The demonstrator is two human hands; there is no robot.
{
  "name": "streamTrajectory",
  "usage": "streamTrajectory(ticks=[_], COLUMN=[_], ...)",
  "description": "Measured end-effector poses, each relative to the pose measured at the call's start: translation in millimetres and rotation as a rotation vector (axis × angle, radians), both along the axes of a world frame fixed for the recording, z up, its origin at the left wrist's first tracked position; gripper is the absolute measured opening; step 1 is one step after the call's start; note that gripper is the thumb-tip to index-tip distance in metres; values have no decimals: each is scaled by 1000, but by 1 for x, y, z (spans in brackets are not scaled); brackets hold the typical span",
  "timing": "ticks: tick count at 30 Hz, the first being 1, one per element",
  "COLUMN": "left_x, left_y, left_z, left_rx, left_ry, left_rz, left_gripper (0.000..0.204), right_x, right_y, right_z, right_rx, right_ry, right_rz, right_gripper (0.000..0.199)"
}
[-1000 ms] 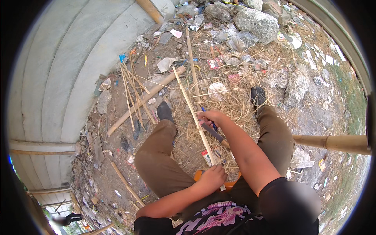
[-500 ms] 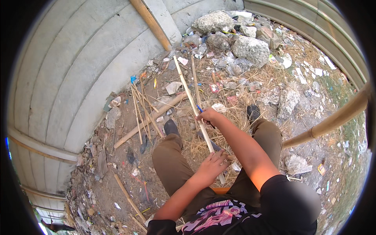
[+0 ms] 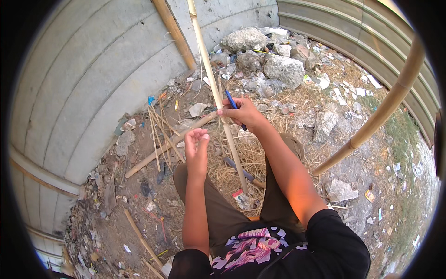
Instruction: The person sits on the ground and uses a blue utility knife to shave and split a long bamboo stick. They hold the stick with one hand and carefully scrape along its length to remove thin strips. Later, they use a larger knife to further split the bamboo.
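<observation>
A long, pale bamboo strip [image 3: 204,49] stands steeply between my knees, its lower end near the ground. My right hand [image 3: 246,115] grips it around the middle with thumb and fingers. The same hand also holds a slim blue tool with a dark end [image 3: 231,100]; whether it is a knife or a marker I cannot tell. A thin fibre hangs beside the strip's upper part. Off to the left of the strip, my left hand [image 3: 196,149] is raised and holds nothing, fingers loosely bent and thumb apart. Behind the strip lies a dark, blade-like piece [image 3: 239,169].
Several thin bamboo sticks [image 3: 155,135] lean on a thick bamboo pole [image 3: 146,162] to the left. Big rocks [image 3: 284,69] and litter lie by the concrete wall [image 3: 107,88]. At the right, another bamboo pole [image 3: 367,132] slants up. Dry straw covers the ground between my legs.
The bamboo strip has been raised and tilted more upright. My left hand has come off its lower part and moved up and left. My right hand has risen with the blue tool.
</observation>
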State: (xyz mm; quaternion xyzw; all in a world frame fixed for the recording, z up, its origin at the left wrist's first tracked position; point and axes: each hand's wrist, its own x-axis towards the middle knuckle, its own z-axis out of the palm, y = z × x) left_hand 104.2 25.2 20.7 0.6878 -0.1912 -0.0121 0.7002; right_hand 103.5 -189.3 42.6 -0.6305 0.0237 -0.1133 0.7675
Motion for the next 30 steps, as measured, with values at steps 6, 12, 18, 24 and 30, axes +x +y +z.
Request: streamTrajectory(ticks=[6, 12, 18, 24, 30], left_x=[33, 42, 61, 40, 21], left_y=[-4, -3, 9, 9, -6], left_z=[70, 144, 104, 79, 87], left_rx=[149, 372, 133, 132, 624], left_ry=[-34, -133, -125, -289, -707], left_rz=[-70, -69, 54, 217, 221], left_gripper=[52, 65, 18, 19, 13], right_x=[24, 21, 25, 28, 36], right_y=[42, 53, 35, 18, 24], right_z=[-7, 0, -13, -20, -10], right_rx=[-57, -347, -455, -723, -682], right_ry=[-146, -207, -334, -151, -151], right_rz=[-80, -27, 58, -33, -191], right_gripper=[32, 29, 30, 22, 23])
